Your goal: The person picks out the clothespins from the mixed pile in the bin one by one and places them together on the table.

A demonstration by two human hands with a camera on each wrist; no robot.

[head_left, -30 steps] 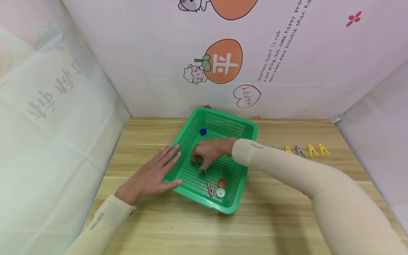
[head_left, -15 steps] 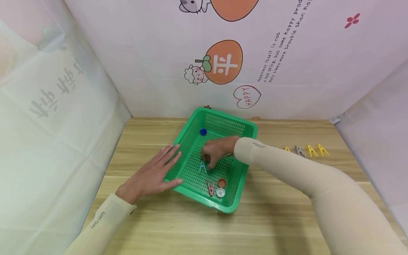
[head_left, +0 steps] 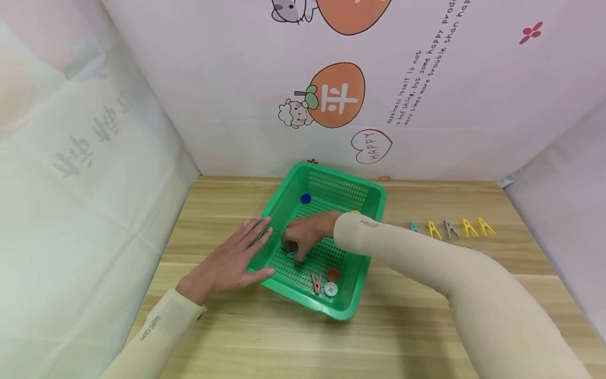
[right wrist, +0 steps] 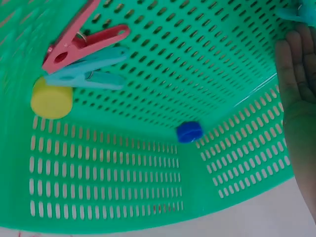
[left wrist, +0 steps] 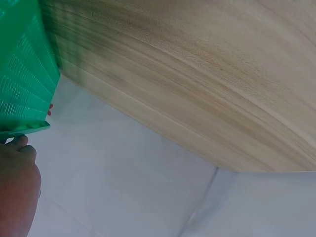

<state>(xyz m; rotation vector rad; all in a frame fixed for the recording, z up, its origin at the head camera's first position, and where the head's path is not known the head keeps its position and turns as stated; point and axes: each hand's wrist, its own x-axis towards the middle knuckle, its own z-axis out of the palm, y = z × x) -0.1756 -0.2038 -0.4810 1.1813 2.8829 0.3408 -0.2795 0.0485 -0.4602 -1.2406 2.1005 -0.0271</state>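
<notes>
right grip (head_left: 303, 237): thumb and fingers curled, apparently pinching the light-blue clothespin (head_left: 291, 255) low inside the basket, probably for a firm hold on something so small.
left grip (head_left: 227, 263): fingers spread, laid over the rim on the left side, seemingly to steady the green basket (head_left: 350, 300).
basket front: pink clothespin (head_left: 315, 283) beside the white cap (head_left: 331, 289) and orange-brown cap (head_left: 333, 275).
basket back: blue cap (head_left: 305, 198) near a corner; by another corner, a yellow cap (right wrist: 52, 98) close to a second blue clothespin (right wrist: 89, 74) and a red clothespin (right wrist: 74, 44).
clothespin row: blue (head_left: 414, 227), yellow (head_left: 432, 230), grey (head_left: 451, 229), yellow (head_left: 468, 228) and yellow (head_left: 485, 226), right of the basket, spaced apart, perhaps for easy picking.
worktop (head_left: 265, 342): pale wood-grain boards.
room: white cloth walls (head_left: 236, 105) on three sides, the back one printed with orange fruit (head_left: 338, 95) and lettering.
</notes>
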